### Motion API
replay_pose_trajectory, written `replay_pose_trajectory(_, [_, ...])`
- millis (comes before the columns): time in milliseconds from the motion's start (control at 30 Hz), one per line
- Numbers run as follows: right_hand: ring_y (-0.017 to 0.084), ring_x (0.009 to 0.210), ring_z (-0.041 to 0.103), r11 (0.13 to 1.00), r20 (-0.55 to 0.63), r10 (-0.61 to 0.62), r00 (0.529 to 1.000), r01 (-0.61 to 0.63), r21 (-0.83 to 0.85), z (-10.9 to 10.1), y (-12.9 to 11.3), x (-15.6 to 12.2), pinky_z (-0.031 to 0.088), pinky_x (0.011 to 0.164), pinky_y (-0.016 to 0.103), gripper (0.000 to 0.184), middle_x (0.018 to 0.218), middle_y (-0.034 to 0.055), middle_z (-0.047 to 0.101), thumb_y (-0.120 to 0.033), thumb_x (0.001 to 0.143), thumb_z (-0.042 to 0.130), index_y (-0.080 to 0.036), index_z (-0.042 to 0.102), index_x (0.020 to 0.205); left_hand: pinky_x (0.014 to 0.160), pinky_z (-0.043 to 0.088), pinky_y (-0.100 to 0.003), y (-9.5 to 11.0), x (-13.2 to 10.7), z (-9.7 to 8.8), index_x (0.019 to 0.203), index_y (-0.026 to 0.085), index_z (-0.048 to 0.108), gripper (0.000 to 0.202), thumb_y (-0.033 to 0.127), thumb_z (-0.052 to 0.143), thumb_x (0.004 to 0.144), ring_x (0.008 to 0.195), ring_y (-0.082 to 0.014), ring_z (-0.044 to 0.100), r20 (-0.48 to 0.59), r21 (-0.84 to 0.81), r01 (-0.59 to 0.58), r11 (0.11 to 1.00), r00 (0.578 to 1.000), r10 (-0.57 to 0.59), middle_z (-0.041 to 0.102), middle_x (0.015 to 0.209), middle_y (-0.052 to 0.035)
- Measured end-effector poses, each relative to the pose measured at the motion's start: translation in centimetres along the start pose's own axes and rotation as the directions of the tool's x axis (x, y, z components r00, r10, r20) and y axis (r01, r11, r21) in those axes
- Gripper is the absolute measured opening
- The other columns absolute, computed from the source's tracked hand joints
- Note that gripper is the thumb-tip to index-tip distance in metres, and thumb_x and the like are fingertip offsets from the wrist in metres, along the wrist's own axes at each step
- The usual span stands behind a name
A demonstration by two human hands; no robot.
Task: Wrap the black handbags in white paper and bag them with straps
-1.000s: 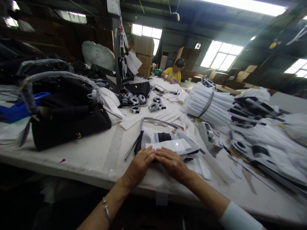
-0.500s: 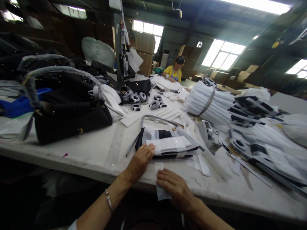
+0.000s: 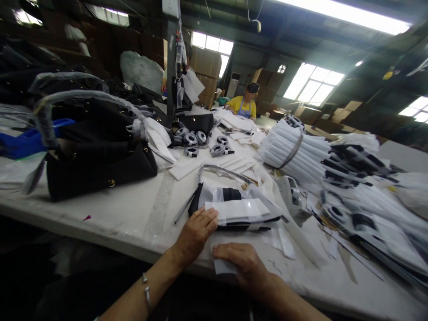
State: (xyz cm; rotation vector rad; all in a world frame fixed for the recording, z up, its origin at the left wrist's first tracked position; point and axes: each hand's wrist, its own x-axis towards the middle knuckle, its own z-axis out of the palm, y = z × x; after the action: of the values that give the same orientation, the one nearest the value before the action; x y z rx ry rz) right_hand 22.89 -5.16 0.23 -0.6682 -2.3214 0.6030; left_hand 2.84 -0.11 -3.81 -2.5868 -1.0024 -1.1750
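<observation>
My left hand (image 3: 195, 232) lies flat with fingers stretched out, pressing on the near left corner of a small black bag wrapped in white paper (image 3: 239, 209), which lies on the white table (image 3: 127, 209). My right hand (image 3: 242, 263) rests near the table's front edge, its fingers curled over a small white paper slip (image 3: 223, 266). A thin dark pen-like stick (image 3: 184, 205) lies just left of the wrapped bag.
A large black handbag (image 3: 96, 162) with wrapped handles stands at the left. Rolls of grey strap (image 3: 192, 140) lie behind it. A bundle of white-wrapped straps (image 3: 294, 151) and more wrapped pieces crowd the right. A person in yellow (image 3: 242, 104) works at the far end.
My right hand left the wrapped bag and drew back to the table's front edge, where it took hold of a white slip. My left hand stayed on the bag's corner.
</observation>
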Motion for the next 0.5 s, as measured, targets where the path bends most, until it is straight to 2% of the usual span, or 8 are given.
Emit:
replay_pose_trajectory(133, [0.018,0.087,0.071,0.999,0.114,-0.018,0.993,0.012,0.047,-2.3,0.0,1.4,0.055,0.078,0.025,0.026,0.097,0.0075,0.075,-0.018,0.091,0.051,-0.02,0.063,0.114,0.113,0.036,-0.046,0.8,-0.3,-0.2,0.113,0.017,0.062,0.03,0.013,0.036,0.098,0.126,-0.0195,0.054,-0.005,0.076,0.004,0.997,1.0,-0.004,0.066,0.126,-0.0054])
replay_pose_trajectory(267, [0.017,0.088,0.07,0.998,0.225,-0.039,0.973,0.027,0.059,-3.9,0.1,2.5,0.054,0.078,0.025,0.028,0.1,0.0088,0.073,-0.015,0.092,0.047,-0.02,0.062,0.115,0.119,0.026,-0.046,1.3,-0.6,-0.2,0.115,0.019,0.062,0.028,0.016,0.039,0.099,0.133,-0.019,0.047,-0.032,0.119,0.044,0.992,0.999,-0.04,0.064,0.13,-0.003])
replay_pose_trajectory(433, [0.017,0.081,0.069,0.998,0.117,-0.004,0.993,0.011,-0.06,-5.5,2.1,4.5,0.053,0.074,0.024,0.028,0.09,0.0067,0.073,-0.012,0.089,0.05,-0.02,0.066,0.109,0.121,0.017,-0.044,1.6,-0.6,-0.7,0.118,0.019,0.06,0.028,0.015,0.041,0.098,0.133,-0.0185,0.047,-0.024,0.06,0.085,0.995,0.996,-0.084,0.063,0.132,-0.0013])
replay_pose_trajectory(500, [0.017,0.075,0.067,0.994,0.074,-0.002,0.997,0.009,-0.104,-5.9,3.1,5.8,0.051,0.07,0.025,0.023,0.084,0.0063,0.072,-0.013,0.088,0.053,-0.019,0.069,0.103,0.121,0.016,-0.046,1.9,-0.3,-1.2,0.118,0.019,0.059,0.026,0.018,0.047,0.095,0.133,-0.0208,0.047,0.011,0.0,0.142,0.99,0.99,-0.142,0.063,0.131,-0.0017])
